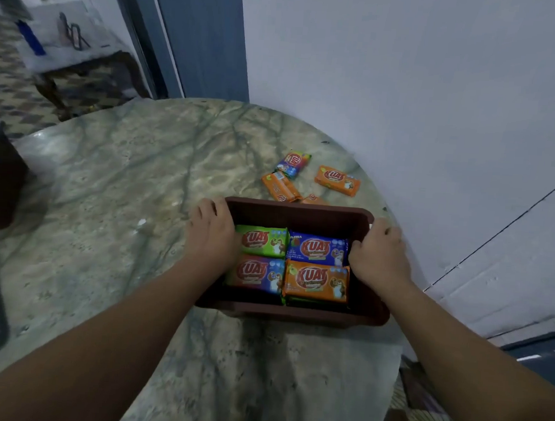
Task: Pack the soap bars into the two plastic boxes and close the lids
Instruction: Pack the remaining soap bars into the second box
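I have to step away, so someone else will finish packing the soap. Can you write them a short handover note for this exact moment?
Left hand and right hand each grip an end of the open brown box on the table.
Done: four soap bars show on top inside the box, with more underneath.
Left: about four loose bars lie behind the box. No lid on this box yet. A dark object at the left edge may be the second box; I cannot tell.

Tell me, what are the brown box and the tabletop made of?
The box looks like matte moulded plastic: even brown colour, rounded rim. The tabletop looks like polished stone, perhaps marble: grey-green veins and a soft sheen. A printed laminate is also possible.
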